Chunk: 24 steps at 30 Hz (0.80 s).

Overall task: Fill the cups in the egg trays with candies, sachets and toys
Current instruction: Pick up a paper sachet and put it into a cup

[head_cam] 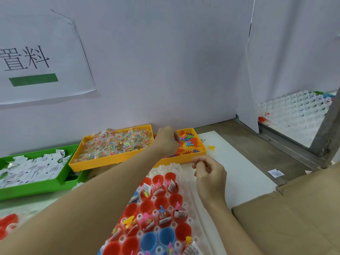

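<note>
A white egg tray [192,197] lies in front of me, holding red cups [147,207] and blue cups [166,236]; several of them hold sachets, toys and candy. At the back stand a green tray [36,190] of white sachets, a yellow tray [110,162] of candy packets and a yellow tray [184,158] of colourful plastic toys [189,143]. My left hand [166,140] reaches into the toy tray, its fingers curled down onto the toys. My right hand [209,175] hovers above the egg tray's far end, fingers loosely curled, with nothing visible in it.
A cardboard box [294,208] fills the right foreground. A loose yellow toy [211,147] lies on the white board, and a loose sachet [275,173] lies on the table. Stacked white egg trays [294,111] sit behind the partition. More red cups [7,223] are at the lower left.
</note>
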Tool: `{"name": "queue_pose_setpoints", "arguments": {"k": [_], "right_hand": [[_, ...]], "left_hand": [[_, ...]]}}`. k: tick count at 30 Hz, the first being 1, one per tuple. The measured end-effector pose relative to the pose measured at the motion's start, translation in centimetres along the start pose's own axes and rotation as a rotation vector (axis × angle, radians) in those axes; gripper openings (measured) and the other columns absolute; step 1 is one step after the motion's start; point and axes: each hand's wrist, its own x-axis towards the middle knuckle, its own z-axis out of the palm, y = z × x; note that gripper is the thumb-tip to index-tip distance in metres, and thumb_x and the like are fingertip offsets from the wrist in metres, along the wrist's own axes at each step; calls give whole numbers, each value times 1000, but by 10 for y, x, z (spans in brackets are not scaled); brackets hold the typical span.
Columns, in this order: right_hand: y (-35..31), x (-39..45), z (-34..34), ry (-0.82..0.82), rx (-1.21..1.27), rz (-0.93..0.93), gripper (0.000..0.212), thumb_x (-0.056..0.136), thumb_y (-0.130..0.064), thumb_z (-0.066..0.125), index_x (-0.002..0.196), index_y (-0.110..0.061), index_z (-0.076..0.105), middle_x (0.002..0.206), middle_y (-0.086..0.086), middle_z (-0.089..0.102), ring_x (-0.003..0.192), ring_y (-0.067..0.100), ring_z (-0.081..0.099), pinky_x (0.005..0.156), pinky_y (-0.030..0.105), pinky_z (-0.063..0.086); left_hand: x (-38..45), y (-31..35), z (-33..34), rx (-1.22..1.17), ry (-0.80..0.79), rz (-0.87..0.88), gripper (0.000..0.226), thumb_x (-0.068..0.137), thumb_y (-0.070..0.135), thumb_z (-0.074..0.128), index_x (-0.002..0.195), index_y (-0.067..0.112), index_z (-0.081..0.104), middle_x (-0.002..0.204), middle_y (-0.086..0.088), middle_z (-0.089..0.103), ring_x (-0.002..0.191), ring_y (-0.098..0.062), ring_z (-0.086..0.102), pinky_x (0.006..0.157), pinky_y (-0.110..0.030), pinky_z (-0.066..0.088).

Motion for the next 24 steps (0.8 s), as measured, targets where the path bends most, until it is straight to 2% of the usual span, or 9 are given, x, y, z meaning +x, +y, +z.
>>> {"name": "queue_pose_setpoints", "arguments": {"k": [3, 6, 8, 12, 16, 21, 24], "right_hand": [[0, 0, -1, 0, -3, 4, 35, 92, 1, 54, 74, -25, 68, 69, -12, 66, 69, 10, 61, 60, 20, 50], [0, 0, 0, 0, -8, 5, 34, 92, 0, 54, 74, -26, 68, 72, -9, 67, 71, 13, 62, 62, 25, 50], [0, 1, 0, -1, -15, -1, 35, 92, 1, 54, 74, -26, 68, 73, -8, 68, 74, 15, 62, 64, 28, 52], [-2, 0, -1, -6, -27, -9, 35, 92, 2, 53, 75, -25, 68, 74, -6, 68, 74, 17, 62, 66, 33, 54], [-2, -2, -1, -27, -47, -11, 33, 92, 2, 53, 77, -23, 68, 77, -3, 68, 76, 18, 62, 65, 29, 51], [-2, -5, -4, -27, -62, -9, 35, 91, 2, 51, 76, -25, 67, 76, -4, 67, 71, 12, 60, 61, 22, 45], [-4, -6, -4, -13, -64, 4, 33, 90, 1, 49, 76, -23, 68, 75, -3, 67, 67, 11, 59, 59, 21, 43]], "left_hand": [[-11, 3, -7, -159, 86, -31, 12, 94, 5, 62, 103, 6, 70, 92, -13, 68, 66, -18, 59, 41, -14, 39], [-32, 4, -17, -293, 171, -61, 8, 92, 7, 62, 95, 12, 67, 73, -1, 62, 56, -12, 55, 36, -10, 34], [-53, 2, -27, -335, 220, -68, 8, 89, 8, 62, 90, 15, 66, 72, -1, 64, 59, -13, 57, 43, -13, 40], [-113, -13, -49, -455, 280, -90, 13, 87, 8, 66, 86, 21, 65, 78, -4, 71, 71, -20, 67, 66, -32, 57], [-180, -32, -64, -553, 235, -121, 21, 87, 6, 67, 86, 26, 69, 74, -1, 73, 72, -20, 70, 72, -38, 59], [-232, -53, -71, -543, 141, -125, 23, 88, -1, 64, 80, 19, 71, 73, -4, 74, 72, -22, 71, 77, -46, 58], [-252, -62, -70, -493, 109, -139, 28, 89, 1, 64, 78, 26, 71, 73, -3, 74, 74, -22, 71, 77, -41, 58]]}}
